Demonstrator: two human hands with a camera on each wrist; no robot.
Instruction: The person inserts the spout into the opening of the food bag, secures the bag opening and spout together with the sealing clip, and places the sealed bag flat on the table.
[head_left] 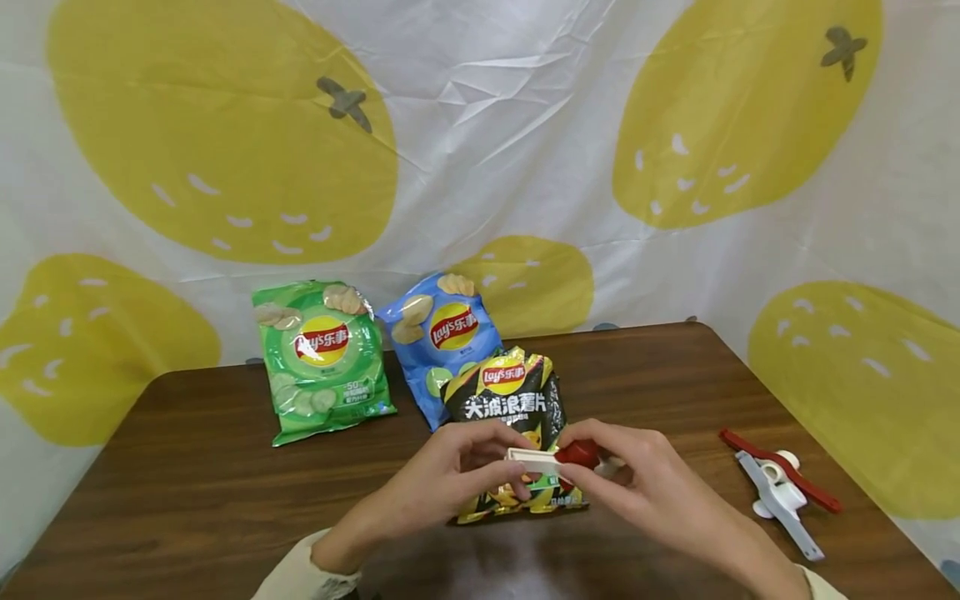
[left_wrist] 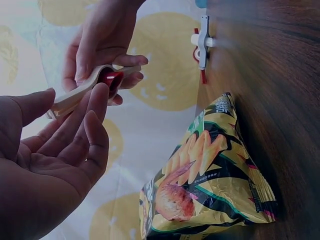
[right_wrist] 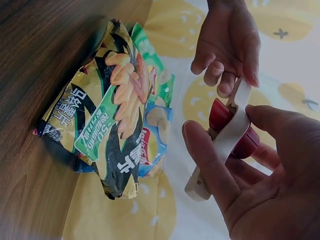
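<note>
Between both hands is a white bag clip (head_left: pixel 528 457) with a round red cap (head_left: pixel 577 454) at its middle. My left hand (head_left: pixel 457 475) pinches one end of the clip between thumb and fingers. The right hand (head_left: pixel 648 479) holds it around the middle, thumb and fingers on either side of the red part, as the right wrist view shows. Behind the clip in the head view, a black and yellow chip bag (head_left: pixel 491 425) stands on the table, its lower front partly covered by the hands. In the left wrist view this bag (left_wrist: pixel 200 185) is apart from both hands.
A green chip bag (head_left: pixel 330 379) and a blue chip bag (head_left: pixel 420 358) stand at the back of the brown table (head_left: pixel 202 467). Two more clips, a red one (head_left: pixel 813 496) and a grey one (head_left: pixel 798 533), lie at the right. A fruit-print cloth (head_left: pixel 495 125) hangs behind.
</note>
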